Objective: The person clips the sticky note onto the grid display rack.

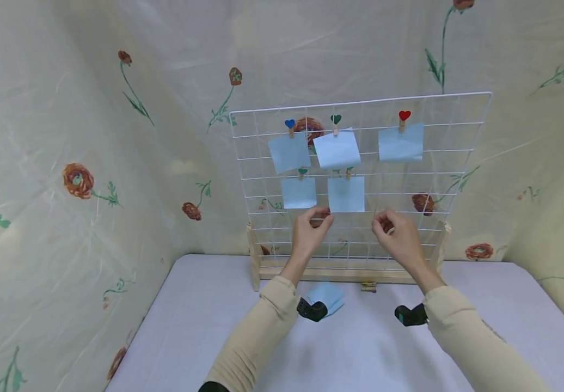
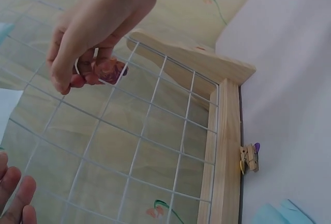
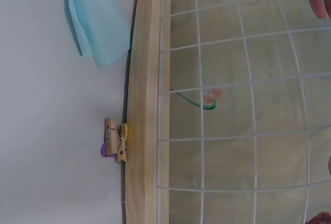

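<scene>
My left hand (image 1: 311,228) is at the lower left corner of a light-blue paper note (image 1: 346,196); whether it touches the note is unclear. In the left wrist view, its fingers (image 2: 18,195) look relaxed, with no object visible among them. To the right of that note, my right hand (image 1: 397,234) is in front of the white wire grid (image 1: 426,213), its fingers loosely curled and thumb near the index finger. Nothing shows in its grasp. A small wooden clothespin (image 1: 349,173) fastens the note, and another note (image 1: 299,194) hangs beside it.
Higher up hang three notes on heart clothespins: blue (image 1: 289,124), green (image 1: 336,120) and red (image 1: 404,115). A wooden base (image 1: 336,274) supports the grid. Spare blue notes (image 1: 328,294) and wooden clothespins (image 3: 116,140) lie on the white table (image 1: 350,354) in front.
</scene>
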